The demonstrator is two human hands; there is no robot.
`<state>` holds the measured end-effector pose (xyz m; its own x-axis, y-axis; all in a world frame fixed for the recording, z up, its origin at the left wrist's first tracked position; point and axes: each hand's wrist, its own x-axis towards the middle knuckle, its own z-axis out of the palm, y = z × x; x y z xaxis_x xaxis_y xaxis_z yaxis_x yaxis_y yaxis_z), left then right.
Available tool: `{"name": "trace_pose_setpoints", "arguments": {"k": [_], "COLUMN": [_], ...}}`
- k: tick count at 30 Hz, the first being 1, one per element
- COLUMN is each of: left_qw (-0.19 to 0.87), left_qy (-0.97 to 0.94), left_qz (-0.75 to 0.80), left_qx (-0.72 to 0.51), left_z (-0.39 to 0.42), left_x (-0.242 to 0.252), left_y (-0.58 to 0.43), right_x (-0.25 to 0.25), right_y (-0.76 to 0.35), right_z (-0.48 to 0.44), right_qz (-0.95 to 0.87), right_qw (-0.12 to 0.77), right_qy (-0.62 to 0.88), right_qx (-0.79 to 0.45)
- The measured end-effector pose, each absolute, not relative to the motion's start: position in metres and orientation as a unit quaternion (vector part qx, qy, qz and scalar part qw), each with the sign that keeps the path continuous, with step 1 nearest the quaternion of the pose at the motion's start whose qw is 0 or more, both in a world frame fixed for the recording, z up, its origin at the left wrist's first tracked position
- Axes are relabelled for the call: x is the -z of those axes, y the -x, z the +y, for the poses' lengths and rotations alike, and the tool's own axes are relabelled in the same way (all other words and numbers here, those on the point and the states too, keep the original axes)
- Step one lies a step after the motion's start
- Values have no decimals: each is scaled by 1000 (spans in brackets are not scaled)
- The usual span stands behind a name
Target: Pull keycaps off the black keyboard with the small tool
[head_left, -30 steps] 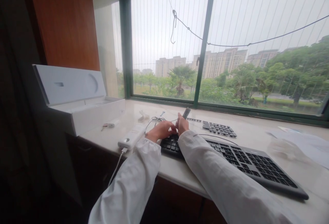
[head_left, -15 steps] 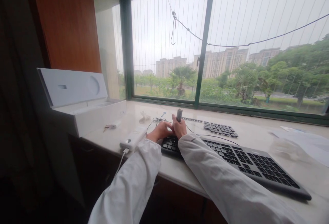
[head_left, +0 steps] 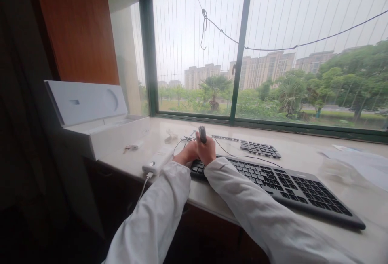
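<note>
The right hand [head_left: 206,150] has its grip clenched round a dark-handled tool [head_left: 202,134] that stands roughly upright, its top end showing above the fist. The left hand [head_left: 188,153] lies just beside and partly behind it; its fingers are hidden, so I cannot tell whether its grip is grasping anything. Both hands are over the left end of the black keyboard [head_left: 298,193], which lies along the near side of the desk [head_left: 224,207].

For good work here, the left hand would best brace the keyboard, since the smooth desk probably lets it slide. The tool is better guided by small, slow wrist movements than by force, with the left fingertips clear of its lower end. The cable [head_left: 242,155] running behind the keyboard should stay slack, and the loose dark keys [head_left: 260,149] on the far side need elbow room.

At the far left stands a white box [head_left: 113,138], its lid [head_left: 87,102] raised and marked with a round recess and a small notch. Inside, some pale material shows; I cannot make out anything else in it.
</note>
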<state>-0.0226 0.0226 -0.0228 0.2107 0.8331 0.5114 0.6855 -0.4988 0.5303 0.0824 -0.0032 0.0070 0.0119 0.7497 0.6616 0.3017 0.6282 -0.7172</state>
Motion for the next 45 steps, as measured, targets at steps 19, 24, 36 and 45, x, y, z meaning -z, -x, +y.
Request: {"name": "trace_pose_setpoints", "arguments": {"k": [19,24,36,45], "left_qw": [-38,-53,-81,-76], "left_qy": [-814,-811,-800,-799], "left_qz": [501,507,485,457], "left_qx": [-292,-286,-344,-384], "left_z": [9,6,-4,-9], "left_x": [14,11,3,0], "left_y": [16,14,1,-10], "right_x": [-31,-32,-28,-32], "right_y": [-209,-208,-203,-196], "right_z": [70,64,73,63], "right_qz": [-799,-832,-786,-778], "right_qw": [117,86,190,181], "right_qy": [572,515,490,445], "right_qx": [-145,-185,-327,-406]}}
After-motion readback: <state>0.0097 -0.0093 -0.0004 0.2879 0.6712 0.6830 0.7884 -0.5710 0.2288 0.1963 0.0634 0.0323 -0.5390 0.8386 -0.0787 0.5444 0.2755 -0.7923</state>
